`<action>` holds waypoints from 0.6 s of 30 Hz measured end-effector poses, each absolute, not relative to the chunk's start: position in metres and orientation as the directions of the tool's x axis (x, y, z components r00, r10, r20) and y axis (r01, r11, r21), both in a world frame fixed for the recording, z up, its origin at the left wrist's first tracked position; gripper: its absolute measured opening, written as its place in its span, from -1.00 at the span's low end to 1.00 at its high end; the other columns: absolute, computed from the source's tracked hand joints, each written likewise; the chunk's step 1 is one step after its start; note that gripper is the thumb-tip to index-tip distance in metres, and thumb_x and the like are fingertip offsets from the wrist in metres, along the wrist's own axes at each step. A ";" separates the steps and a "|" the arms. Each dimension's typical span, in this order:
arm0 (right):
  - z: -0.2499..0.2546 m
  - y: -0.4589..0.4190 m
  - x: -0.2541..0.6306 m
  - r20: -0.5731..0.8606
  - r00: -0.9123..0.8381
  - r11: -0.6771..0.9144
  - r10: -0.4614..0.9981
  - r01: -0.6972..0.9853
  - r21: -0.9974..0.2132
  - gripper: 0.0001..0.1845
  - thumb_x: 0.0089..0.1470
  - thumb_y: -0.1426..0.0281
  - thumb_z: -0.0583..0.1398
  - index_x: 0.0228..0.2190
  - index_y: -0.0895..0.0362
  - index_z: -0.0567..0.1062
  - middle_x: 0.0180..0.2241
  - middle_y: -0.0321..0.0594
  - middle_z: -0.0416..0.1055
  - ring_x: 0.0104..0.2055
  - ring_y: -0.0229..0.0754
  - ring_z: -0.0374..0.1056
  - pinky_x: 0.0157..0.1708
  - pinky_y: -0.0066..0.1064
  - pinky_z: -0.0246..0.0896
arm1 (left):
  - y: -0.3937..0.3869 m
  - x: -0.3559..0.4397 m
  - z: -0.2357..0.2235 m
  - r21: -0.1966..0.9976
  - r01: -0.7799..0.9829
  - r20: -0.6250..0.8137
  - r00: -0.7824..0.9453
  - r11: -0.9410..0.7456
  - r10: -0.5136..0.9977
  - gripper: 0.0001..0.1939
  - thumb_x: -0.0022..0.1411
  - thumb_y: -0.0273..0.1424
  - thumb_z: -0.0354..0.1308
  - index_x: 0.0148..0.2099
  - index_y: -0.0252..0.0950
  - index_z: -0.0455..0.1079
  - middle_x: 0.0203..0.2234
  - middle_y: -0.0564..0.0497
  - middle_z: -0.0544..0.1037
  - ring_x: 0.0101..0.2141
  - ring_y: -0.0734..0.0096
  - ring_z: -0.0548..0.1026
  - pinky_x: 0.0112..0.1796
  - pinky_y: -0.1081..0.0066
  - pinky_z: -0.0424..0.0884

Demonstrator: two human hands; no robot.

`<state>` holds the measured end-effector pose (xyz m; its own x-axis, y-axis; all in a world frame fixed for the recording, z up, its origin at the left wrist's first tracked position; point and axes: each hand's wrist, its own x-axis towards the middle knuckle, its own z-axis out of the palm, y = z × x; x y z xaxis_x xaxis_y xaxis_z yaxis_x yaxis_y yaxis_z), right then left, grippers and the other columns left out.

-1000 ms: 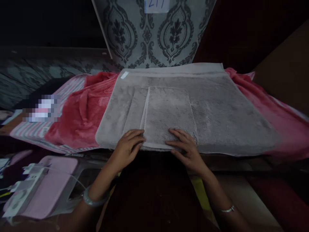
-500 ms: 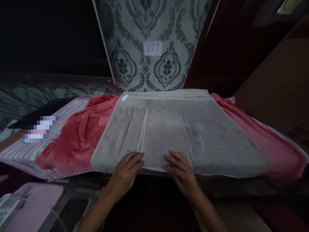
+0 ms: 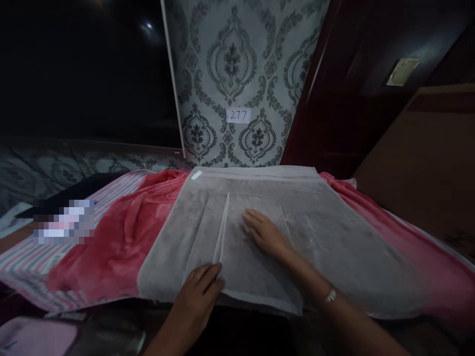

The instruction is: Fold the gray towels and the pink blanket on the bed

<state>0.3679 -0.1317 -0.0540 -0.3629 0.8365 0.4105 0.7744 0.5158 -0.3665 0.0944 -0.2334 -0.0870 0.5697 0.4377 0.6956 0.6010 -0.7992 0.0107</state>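
Observation:
A folded grey towel (image 3: pixel 241 247) of plush cloth lies on a wider grey cloth (image 3: pixel 345 252) spread over the table. My left hand (image 3: pixel 200 289) is at the folded towel's near left corner, fingers bent and thumb close to them around its edge. My right hand (image 3: pixel 265 235) rests flat on top of the folded towel, fingers stretched out. The towel's near edge hangs slightly past the table's front edge. Its layered folds show along the left side.
A red plush blanket (image 3: pixel 115 242) and a striped cloth (image 3: pixel 25 267) lie to the left, with a blurred-out object (image 3: pixel 65 222) on top. More red blanket (image 3: pixel 393 247) is at the right. Behind stand a patterned wall (image 3: pixel 233 64) and a dark screen (image 3: pixel 81 74).
My right hand has moved from the towel's near edge up onto its middle. The near edge now hangs lower at the right. My left hand stays at the left corner. The view tilts up.

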 end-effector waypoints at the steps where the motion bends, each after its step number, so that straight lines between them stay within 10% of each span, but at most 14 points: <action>1: -0.051 -0.110 0.364 0.380 -0.359 0.494 0.852 0.791 -0.362 -0.47 0.26 0.34 0.08 0.22 0.19 0.37 0.29 0.02 0.21 0.34 0.00 0.11 0.33 -0.03 0.01 | -0.233 0.094 -0.089 0.002 0.609 0.697 0.569 -0.793 0.438 -0.75 0.32 -0.59 0.02 -0.08 -0.27 0.46 0.01 -0.15 0.58 -0.02 0.23 0.52 -0.08 0.26 0.54; 18: -0.035 0.048 0.333 0.137 -0.155 0.200 0.978 0.878 -0.434 -0.86 0.10 0.38 0.25 -0.31 0.14 0.62 -0.32 -0.24 0.58 -0.25 -0.20 0.43 -0.31 -0.50 0.16 | -0.213 0.100 -0.125 -0.111 0.605 0.747 0.575 -0.789 0.335 -0.72 0.35 -0.58 -0.09 -0.25 -0.27 0.44 0.06 -0.07 0.56 0.03 0.21 0.43 -0.07 0.23 0.40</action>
